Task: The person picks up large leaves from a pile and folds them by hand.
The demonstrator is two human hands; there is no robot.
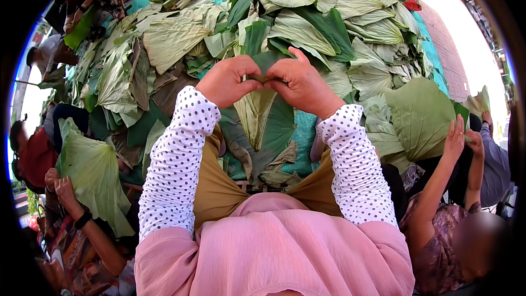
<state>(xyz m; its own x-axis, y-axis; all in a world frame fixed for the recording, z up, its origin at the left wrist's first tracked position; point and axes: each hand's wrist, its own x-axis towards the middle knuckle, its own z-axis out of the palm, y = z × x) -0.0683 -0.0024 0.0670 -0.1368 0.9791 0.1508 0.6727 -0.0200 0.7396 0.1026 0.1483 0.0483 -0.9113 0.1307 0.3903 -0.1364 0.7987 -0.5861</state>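
Observation:
My left hand [232, 80] and my right hand [302, 82] meet in front of me, thumbs and fingertips pinching the edge of a green lotus leaf [269, 61]. The right index finger is raised. Part of that leaf shows above my fingers; how far it extends below them I cannot tell. Beneath my hands, between my knees, lie a pale folded lotus leaf [255, 121] and a darker green leaf [278, 127]. White polka-dot sleeve covers reach to both wrists.
A broad heap of lotus leaves [174, 41] covers a teal tarp [305, 142]. Co-workers sit around it; one at the left holds a large leaf [96, 172], another at the right holds a leaf [423, 117]. Brick paving [446, 49] borders the tarp.

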